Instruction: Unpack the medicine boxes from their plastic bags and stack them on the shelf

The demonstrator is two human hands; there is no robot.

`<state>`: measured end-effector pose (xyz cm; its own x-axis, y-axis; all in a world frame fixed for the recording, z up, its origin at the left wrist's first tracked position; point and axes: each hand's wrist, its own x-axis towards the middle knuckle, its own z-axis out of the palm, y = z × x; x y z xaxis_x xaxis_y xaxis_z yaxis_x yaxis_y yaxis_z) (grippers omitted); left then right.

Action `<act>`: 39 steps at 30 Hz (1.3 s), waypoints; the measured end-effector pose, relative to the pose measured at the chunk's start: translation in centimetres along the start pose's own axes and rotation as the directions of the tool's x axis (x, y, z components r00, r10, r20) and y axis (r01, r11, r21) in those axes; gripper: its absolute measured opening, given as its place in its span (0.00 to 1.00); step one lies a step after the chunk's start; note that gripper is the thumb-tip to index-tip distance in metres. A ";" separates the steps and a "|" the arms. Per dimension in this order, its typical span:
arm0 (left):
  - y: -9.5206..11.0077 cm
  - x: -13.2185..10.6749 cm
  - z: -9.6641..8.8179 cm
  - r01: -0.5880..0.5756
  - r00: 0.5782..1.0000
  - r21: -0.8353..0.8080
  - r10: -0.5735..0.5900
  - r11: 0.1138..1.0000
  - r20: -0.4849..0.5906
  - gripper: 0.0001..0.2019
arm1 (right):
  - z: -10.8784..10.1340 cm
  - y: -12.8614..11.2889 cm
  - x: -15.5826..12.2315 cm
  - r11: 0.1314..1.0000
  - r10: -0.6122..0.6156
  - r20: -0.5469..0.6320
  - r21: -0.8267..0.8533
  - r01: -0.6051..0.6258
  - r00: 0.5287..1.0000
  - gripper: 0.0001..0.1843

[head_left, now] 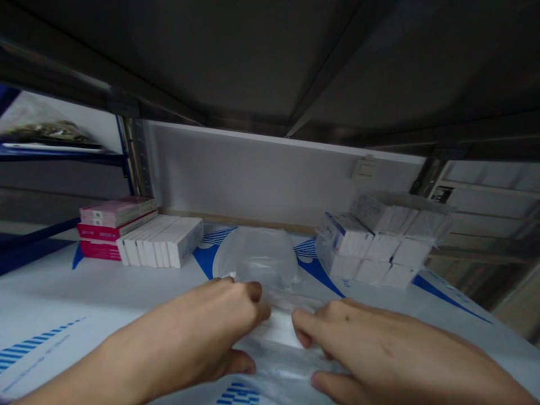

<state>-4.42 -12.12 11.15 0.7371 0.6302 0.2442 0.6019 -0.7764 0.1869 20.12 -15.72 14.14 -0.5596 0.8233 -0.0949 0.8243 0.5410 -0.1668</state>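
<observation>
A clear plastic bag (pixel 280 365) lies on the shelf at the lower middle, with something white inside, perhaps white boxes (pixel 278 328). My left hand (pixel 215 332) has its fingers curled on the left side of the bag, thumb below. Opposite it, my right hand (pixel 354 337) grips the right side with bent fingers, its thumb lower down. Part of the bag is hidden behind both hands and blurred. Just beyond my fingers lies another stretch of clear plastic (pixel 264 253), flat on the shelf; whether it belongs to the same bag I cannot tell.
White boxes (pixel 158 242) stand in a row at the back left beside stacked pink boxes (pixel 99 232). Plastic-wrapped white boxes (pixel 382 247) are piled at the back right. A dark upper shelf (pixel 270 62) hangs low overhead. Behind is a pale wall (pixel 253 169) with a switch (pixel 365 169).
</observation>
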 end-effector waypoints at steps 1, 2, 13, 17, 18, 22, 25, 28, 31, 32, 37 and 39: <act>-0.2 -0.1 0.2 0.038 0.999 0.030 -0.039 0.999 0.020 0.22 | 0.3 0.0 0.0 0.999 0.036 -0.038 0.006 -0.036 0.999 0.24; -0.3 -0.1 0.5 0.073 0.995 0.076 -0.077 0.995 0.056 0.24 | 0.5 0.0 0.1 0.998 0.061 -0.066 0.011 -0.061 0.996 0.27; -1.0 1.1 2.5 0.141 0.986 0.199 -0.154 0.970 0.056 0.38 | 2.9 2.5 0.3 0.951 0.289 -0.059 0.131 -0.279 0.956 0.53; -1.6 1.0 3.0 0.163 0.978 0.114 -0.176 0.980 0.109 0.44 | 6.7 3.9 0.8 0.940 0.270 -0.093 0.240 -0.242 0.958 0.56; -1.8 0.9 3.1 0.173 0.975 0.081 -0.182 0.982 0.130 0.46 | 7.4 4.2 0.8 0.937 0.265 -0.108 0.263 -0.230 0.958 0.57; -3.0 0.7 3.8 0.180 0.977 -0.101 -0.166 0.978 0.133 0.48 | 7.1 5.3 0.7 0.938 0.221 -0.137 0.302 -0.172 0.966 0.59; -3.4 0.6 4.4 0.124 0.991 -0.198 -0.112 0.972 0.066 0.44 | 5.0 5.1 0.9 0.960 0.164 -0.159 0.253 -0.120 0.973 0.52; -3.2 0.6 4.8 0.076 0.996 -0.223 -0.085 0.972 -0.030 0.42 | 3.9 4.2 1.7 0.979 0.059 -0.211 0.203 -0.015 0.976 0.48; -2.9 0.7 5.0 0.056 0.994 -0.230 -0.075 0.972 -0.077 0.43 | 4.2 3.6 2.6 0.974 0.016 -0.257 0.224 0.043 0.966 0.52; -2.9 0.7 5.1 0.063 0.992 -0.234 -0.086 0.970 -0.091 0.46 | 4.3 3.7 2.7 0.968 0.039 -0.258 0.248 0.028 0.965 0.53; -4.0 0.1 6.5 0.135 0.971 -0.285 -0.183 0.949 -0.151 0.64 | 3.3 6.6 3.1 0.811 0.111 -0.200 0.584 0.028 0.973 0.56; -4.4 -0.1 7.2 0.153 0.961 -0.298 -0.212 0.942 -0.176 0.65 | 2.4 8.0 3.3 0.679 0.085 -0.221 0.726 0.106 0.971 0.57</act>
<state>-4.90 -8.69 3.41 0.5268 0.7689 0.3624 0.5883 -0.6375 0.4975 24.70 -9.11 10.09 -0.4542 0.8840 0.1109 0.4384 0.3301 -0.8359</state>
